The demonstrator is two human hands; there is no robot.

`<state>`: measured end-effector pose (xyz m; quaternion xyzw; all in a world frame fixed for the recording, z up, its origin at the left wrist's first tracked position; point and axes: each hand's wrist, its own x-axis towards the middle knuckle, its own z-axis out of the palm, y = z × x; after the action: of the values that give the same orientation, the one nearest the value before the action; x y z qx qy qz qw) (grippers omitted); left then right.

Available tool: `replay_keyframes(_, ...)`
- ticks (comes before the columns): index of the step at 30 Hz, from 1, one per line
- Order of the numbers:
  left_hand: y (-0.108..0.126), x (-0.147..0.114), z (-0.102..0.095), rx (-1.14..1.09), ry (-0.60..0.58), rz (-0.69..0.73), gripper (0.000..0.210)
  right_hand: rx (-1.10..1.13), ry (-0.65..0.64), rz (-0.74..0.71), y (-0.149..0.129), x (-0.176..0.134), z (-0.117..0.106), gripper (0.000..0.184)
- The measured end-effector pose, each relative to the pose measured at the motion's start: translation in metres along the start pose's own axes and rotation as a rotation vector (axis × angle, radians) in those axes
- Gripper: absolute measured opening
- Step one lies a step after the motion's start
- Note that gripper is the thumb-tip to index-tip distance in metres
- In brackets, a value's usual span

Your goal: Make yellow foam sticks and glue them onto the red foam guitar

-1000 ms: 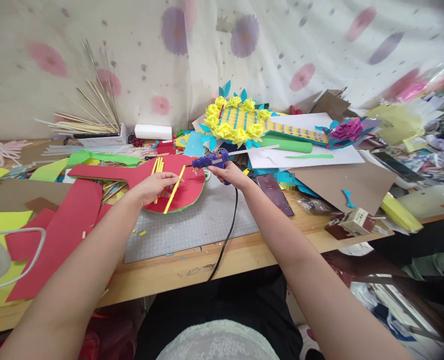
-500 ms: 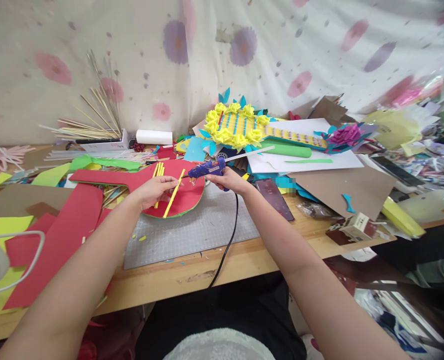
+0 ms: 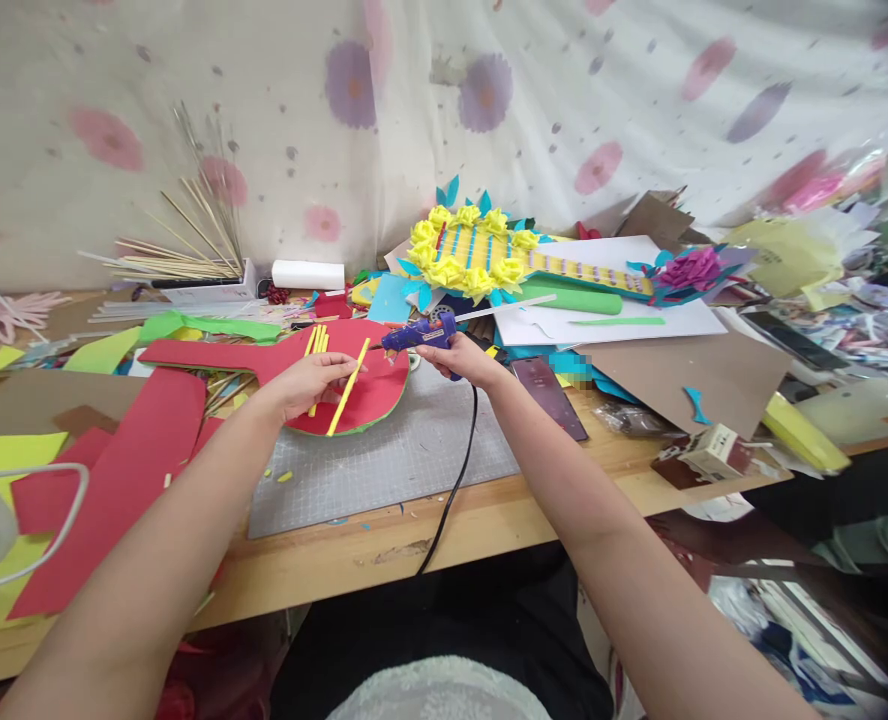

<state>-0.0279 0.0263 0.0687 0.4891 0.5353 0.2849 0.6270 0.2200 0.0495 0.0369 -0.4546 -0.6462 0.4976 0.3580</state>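
Pinched in my left hand [image 3: 315, 382] is a thin yellow strip [image 3: 348, 390], tilted over the right part of a red lute-shaped cutout [image 3: 384, 385] with a green edge. My right hand [image 3: 455, 358] is wrapped round a blue glue gun [image 3: 418, 336]. Its nozzle points left and sits close to the strip's upper end. A long white glue stick [image 3: 515, 306] juts from the back of the gun, and a black cord [image 3: 455, 490] hangs from its handle. More yellow strips [image 3: 318, 342] lie on the red cutout just beyond my left hand.
A grey cutting mat [image 3: 391, 475] lies under the cutout. Behind stands a guitar-shaped piece with yellow flowers [image 3: 481, 250]. A phone [image 3: 550, 398] and brown cardboard [image 3: 699, 370] are on the right. Red sheet scraps [image 3: 125, 490] lie left, with sticks in a box [image 3: 211, 285] behind.
My right hand has drawn the glue gun slightly to the right, so its nozzle is a little farther from the yellow strip. My left hand and the strip stay almost still.
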Motion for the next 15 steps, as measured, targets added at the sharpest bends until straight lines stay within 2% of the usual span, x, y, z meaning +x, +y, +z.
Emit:
replay_keyframes(2,0.001,0.000,-0.001,-0.005,0.008,0.001,0.022,0.034,0.075,-0.011,0.001,-0.001,-0.004,0.041)
replay_keyframes(4,0.002,0.001,-0.003,-0.018,0.031,0.006,0.022,0.034,0.208,-0.011,0.006,-0.003,-0.010,0.040)
replay_keyframes(7,0.004,0.004,-0.007,-0.048,0.086,0.026,0.022,-0.077,0.465,0.054,0.022,-0.007,-0.020,0.041)
replay_keyframes(9,0.006,0.007,-0.008,-0.067,0.115,0.050,0.021,-0.179,0.585,0.101,0.038,-0.009,-0.025,0.041)
replay_keyframes(12,0.011,0.008,-0.007,-0.083,0.134,0.084,0.019,-0.316,0.630,0.146,0.057,-0.011,-0.026,0.048)
replay_keyframes(15,0.018,0.005,-0.007,-0.056,0.121,0.096,0.018,-0.452,0.631,0.208,0.064,-0.011,-0.024,0.054)
